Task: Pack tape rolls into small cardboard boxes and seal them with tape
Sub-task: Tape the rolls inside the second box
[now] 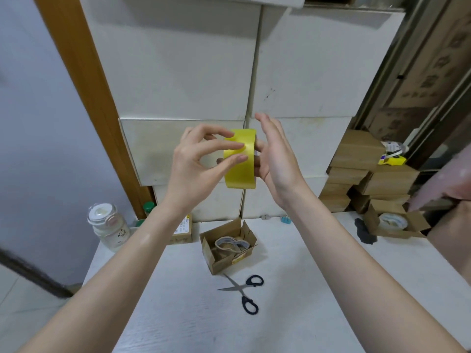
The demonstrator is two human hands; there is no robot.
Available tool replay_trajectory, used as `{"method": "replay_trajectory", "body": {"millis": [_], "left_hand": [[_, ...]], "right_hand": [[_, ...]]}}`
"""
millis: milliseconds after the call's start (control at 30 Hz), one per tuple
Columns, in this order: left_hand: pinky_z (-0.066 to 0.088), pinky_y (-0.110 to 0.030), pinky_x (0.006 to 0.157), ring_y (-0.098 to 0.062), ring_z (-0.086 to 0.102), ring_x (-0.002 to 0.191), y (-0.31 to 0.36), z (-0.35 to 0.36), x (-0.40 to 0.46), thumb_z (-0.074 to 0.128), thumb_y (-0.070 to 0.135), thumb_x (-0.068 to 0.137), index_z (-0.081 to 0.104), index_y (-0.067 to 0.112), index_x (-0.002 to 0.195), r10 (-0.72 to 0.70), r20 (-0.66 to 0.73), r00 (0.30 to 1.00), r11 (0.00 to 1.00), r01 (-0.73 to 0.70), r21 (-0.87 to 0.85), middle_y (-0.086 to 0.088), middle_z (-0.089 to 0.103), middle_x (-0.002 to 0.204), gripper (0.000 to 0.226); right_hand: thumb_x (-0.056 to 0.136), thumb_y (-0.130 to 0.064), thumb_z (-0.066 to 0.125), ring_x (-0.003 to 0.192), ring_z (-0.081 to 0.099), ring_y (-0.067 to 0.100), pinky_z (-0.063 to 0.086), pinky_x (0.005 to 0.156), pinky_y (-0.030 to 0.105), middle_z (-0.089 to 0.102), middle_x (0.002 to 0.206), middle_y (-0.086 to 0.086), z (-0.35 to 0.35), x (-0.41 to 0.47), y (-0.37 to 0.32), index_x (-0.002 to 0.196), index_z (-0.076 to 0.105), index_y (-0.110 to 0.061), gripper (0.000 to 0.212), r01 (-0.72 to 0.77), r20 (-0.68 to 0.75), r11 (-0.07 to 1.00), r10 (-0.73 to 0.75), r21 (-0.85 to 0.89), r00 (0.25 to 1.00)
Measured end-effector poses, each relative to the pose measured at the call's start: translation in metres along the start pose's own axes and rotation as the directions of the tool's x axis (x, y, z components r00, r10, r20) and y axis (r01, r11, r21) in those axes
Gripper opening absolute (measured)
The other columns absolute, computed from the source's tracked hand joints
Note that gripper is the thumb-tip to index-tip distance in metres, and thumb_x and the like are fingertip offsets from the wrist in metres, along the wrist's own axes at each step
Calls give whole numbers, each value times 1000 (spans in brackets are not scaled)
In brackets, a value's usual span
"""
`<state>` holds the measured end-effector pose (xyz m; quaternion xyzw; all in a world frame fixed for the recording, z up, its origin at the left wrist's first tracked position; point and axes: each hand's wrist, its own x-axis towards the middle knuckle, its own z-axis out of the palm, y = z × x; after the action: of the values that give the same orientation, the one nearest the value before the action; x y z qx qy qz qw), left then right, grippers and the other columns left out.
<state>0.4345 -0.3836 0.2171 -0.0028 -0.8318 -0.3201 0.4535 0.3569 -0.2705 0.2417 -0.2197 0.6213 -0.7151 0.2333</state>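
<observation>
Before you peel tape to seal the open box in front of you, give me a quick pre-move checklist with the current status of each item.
1. Yellow tape roll held up in both hands: ok.
2. Left hand fingertips on the roll's face, feeling for the tape end: cannot tell if found.
3. Right hand steadies the roll: ok.
4. Open cardboard box loaded with tape: ok.
5. Box flaps closed: not ok.
6. Scissors lie near the box: ok.

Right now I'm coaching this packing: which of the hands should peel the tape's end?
Left. Its fingertips already pick at the yellow tape roll, while the right hand steadies it.
</observation>
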Motion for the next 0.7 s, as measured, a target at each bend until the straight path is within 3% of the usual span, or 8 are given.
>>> {"method": "replay_trajectory", "body": {"millis": [133,200,233,300,400,500,633,700], "left_hand": [[37,-12,81,-5,51,99,5,-5,1,73,37,77,60,23,120,-87,9,996,994,87,-64,8,53,115,47],[39,-12,82,-3,51,104,7,-7,0,71,42,77,53,24,130,-141,27,990,981,143,-132,8,51,123,59],[40,-14,84,-2,51,107,9,-9,1,71,43,76,51,24,132,-149,35,988,976,152,-157,8,51,125,62],[43,-20,87,-1,51,111,14,-12,4,72,42,76,49,26,132,-126,39,991,975,131,-179,9,50,128,63],[44,-26,94,-6,49,121,21,-17,9,72,43,74,46,21,133,-74,46,996,978,82,-191,7,48,136,68],[40,-30,102,-6,44,129,28,-21,13,74,39,73,44,13,132,-48,60,997,977,60,-206,5,47,141,71],[40,-37,106,-4,43,130,33,-29,17,77,27,74,44,16,131,-34,63,997,977,47,-209,6,47,141,66],[39,-37,106,-4,43,130,33,-32,18,77,30,75,44,17,131,-21,67,998,978,34,-208,7,47,141,66]], "right_hand": [[99,-32,42,110,59,43,44,98,60,58,128,15,0,-9,-11,123,44,-40,25,81,16,997,-82,8,997],[97,-16,46,97,66,40,57,82,44,60,125,14,-1,-13,-16,129,42,-34,37,144,36,989,-145,35,989],[96,-9,46,85,68,37,58,68,35,64,116,15,-1,-17,-19,131,41,-31,41,175,55,983,-178,63,982],[94,0,48,74,66,34,55,58,29,67,106,21,3,-24,-24,135,37,-25,49,220,71,971,-227,94,971],[89,1,58,74,65,30,56,57,33,67,105,23,12,-28,-31,131,39,-28,55,282,15,957,-284,72,959],[83,-2,66,78,64,39,56,64,46,66,101,23,18,-28,-36,125,40,-34,59,327,-28,945,-327,18,945],[78,-1,65,88,66,37,57,66,42,66,101,23,20,-30,-39,130,37,-38,69,368,-16,929,-369,-34,929],[78,-3,63,90,66,36,57,66,40,66,101,21,21,-31,-39,131,36,-40,70,374,-3,927,-375,-39,927]]}}
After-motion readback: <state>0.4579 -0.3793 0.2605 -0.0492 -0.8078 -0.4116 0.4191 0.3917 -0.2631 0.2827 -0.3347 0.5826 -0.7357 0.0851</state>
